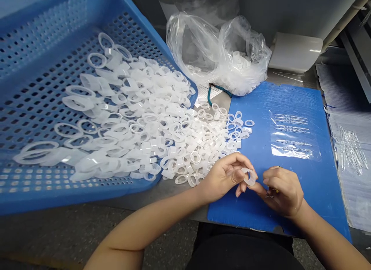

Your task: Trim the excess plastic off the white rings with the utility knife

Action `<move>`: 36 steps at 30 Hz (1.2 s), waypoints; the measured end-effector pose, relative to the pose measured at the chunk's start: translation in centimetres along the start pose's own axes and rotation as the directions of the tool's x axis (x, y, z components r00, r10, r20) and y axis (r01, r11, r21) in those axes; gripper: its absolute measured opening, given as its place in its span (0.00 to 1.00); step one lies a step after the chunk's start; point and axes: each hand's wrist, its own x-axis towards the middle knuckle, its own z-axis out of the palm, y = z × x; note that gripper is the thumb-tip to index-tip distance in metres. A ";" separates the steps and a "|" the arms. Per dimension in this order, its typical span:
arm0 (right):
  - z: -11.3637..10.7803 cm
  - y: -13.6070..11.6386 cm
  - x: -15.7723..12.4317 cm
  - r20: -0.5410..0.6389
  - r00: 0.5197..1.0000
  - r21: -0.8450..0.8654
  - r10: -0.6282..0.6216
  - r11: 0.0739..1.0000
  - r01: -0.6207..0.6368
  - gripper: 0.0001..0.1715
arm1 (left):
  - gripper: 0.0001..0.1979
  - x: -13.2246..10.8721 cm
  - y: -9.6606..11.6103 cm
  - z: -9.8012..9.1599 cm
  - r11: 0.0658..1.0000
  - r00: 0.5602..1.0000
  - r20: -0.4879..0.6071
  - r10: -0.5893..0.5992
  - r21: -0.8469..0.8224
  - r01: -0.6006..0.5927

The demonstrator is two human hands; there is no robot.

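My left hand [228, 175] pinches a translucent white plastic ring [249, 177] between thumb and fingers, above the blue mat [261, 208]. Close by on the right, my right hand [282, 188] is curled, its thumb reaching toward the ring. A small thin object with a yellow part and a metallic glint shows within its fingers; its kind is too small to tell. A heap of similar white rings [195, 158] lies just left of the hands and spills onto the mat's left side.
A tilted blue perforated basket [139, 41] pours rings onto the table. Behind are a clear plastic bag [197, 45] holding more rings and teal-handled pliers [222, 89]. A clear packet of slim pieces [292, 136] lies on the mat; loose clear sticks [352, 150] lie far right.
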 end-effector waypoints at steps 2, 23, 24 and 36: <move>0.0 -0.1 0.2 -0.006 1.000 0.001 0.030 1.000 -0.030 0.14 | 0.22 0.0 0.1 0.0 1.000 1.000 -0.002 0.006 0.006 -0.006; -0.5 -1.2 0.3 0.390 0.630 0.439 0.672 0.465 -0.769 0.09 | 0.12 0.6 -0.4 -0.6 0.992 0.993 0.051 0.110 0.048 -0.113; -0.5 -1.0 0.4 0.425 0.587 0.440 0.689 0.410 -0.799 0.11 | 0.11 0.7 -0.5 -0.6 0.992 0.993 0.035 0.114 0.044 -0.116; 0.0 -0.6 -0.3 0.185 0.862 0.095 0.473 0.864 -0.494 0.07 | 0.18 0.6 -0.9 -0.4 0.998 0.987 -0.152 -0.044 0.041 0.050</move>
